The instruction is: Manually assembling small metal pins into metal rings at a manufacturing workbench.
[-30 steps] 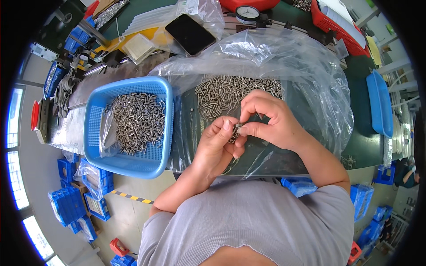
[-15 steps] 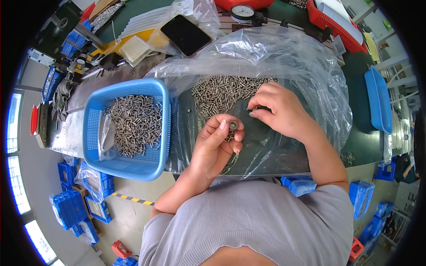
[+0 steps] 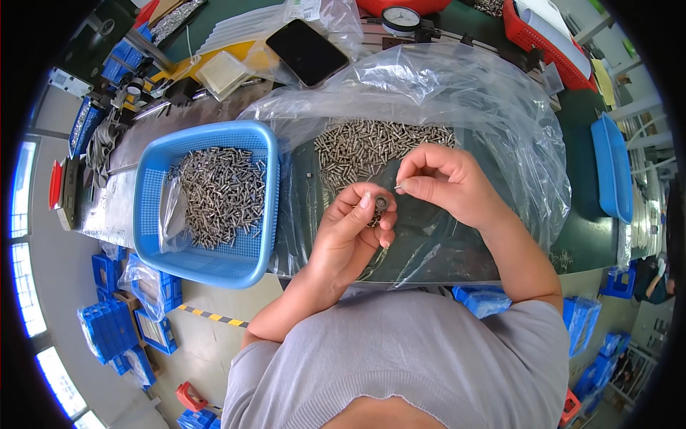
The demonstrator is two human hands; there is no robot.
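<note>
Right now my left hand (image 3: 350,232) is curled up in front of me, and its grip is closed, thumb and fingertips, around a small dark round metal part (image 3: 381,204) held just above the bench. My right hand (image 3: 446,182) sits just beside it, its thumb and forefinger pinched tight on a thin silvery metal pin (image 3: 397,187) whose tip points toward the round part; whether the two touch I cannot tell. Both hands hover over a sheet of clear crinkled plastic bag (image 3: 471,100) spread across the dark green bench (image 3: 593,236), and just beyond my fingers a loose heap of the same small silvery pins (image 3: 357,146) lies on that plastic. To my left, just beside the bag, stands a blue plastic mesh basket (image 3: 214,261) holding another pile of silvery pins (image 3: 221,193), with a small clear bag (image 3: 170,214) tucked against its left wall. Farther back on the bench lie a black smartphone (image 3: 306,51) face up, a small pale square box (image 3: 223,73), and a round dial gauge (image 3: 401,18) with a white face. At the far right edge rests a shallow blue plastic tray (image 3: 611,168), well apart from my hands.
</note>
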